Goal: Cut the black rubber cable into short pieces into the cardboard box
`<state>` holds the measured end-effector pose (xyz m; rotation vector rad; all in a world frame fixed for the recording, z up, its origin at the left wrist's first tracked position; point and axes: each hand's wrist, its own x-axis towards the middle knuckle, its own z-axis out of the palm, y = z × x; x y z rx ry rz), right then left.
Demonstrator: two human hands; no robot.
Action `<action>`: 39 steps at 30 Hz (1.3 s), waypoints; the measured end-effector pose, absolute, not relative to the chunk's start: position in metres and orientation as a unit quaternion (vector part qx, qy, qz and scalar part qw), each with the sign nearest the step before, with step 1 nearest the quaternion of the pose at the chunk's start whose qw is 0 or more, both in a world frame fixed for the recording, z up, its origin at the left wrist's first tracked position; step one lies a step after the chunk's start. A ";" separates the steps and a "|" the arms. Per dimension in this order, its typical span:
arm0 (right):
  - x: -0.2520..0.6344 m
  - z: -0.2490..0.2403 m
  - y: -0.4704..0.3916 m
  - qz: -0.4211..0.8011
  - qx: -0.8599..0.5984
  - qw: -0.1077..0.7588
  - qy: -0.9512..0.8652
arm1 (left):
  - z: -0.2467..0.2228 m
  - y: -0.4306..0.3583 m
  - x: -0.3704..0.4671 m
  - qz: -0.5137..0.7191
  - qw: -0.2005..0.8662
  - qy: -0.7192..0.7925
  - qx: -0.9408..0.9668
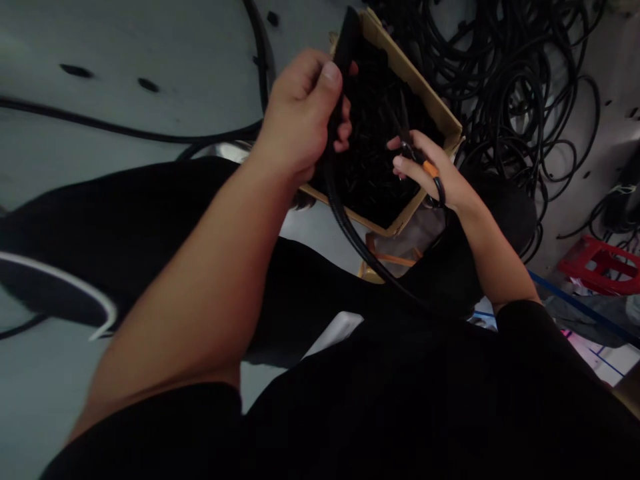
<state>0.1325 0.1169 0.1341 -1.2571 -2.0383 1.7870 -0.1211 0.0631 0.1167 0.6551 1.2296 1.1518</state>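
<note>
My left hand (305, 110) is closed round a black tube (346, 43), its thumb pressed along the side. A wide end sticks up above the fist, and a ribbed length hangs below and curves over my lap. In my right hand (433, 163) is a pair of scissors (407, 143) with black and orange handles, the blades pointing up and away from me. Beneath both hands stands a cardboard box (415, 70) filled with small black pieces (370, 153), too dark to make out singly.
Coiled black cables (525, 87) lie heaped on the floor at the upper right. A red plastic stool (600, 263) is at the right edge. One black cable (125, 130) runs across the grey floor on the left, near a few small black scraps (149, 85).
</note>
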 end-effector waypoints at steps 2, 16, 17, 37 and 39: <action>0.139 0.131 0.121 0.582 -0.412 0.067 -0.698 | 0.108 0.062 -0.123 0.468 0.624 0.546 0.306; 0.124 0.125 0.111 0.563 -0.439 0.065 -0.697 | 0.107 0.056 -0.097 0.406 0.527 0.596 0.449; 0.124 0.125 0.110 0.563 -0.444 0.064 -0.694 | 0.105 0.056 -0.097 0.413 0.538 0.588 0.441; 0.130 0.115 0.101 0.603 -0.455 0.074 -0.652 | 0.076 0.055 -0.103 0.408 0.627 0.543 0.380; 0.133 0.114 0.104 0.598 -0.462 0.083 -0.649 | 0.075 0.056 -0.105 0.403 0.647 0.537 0.362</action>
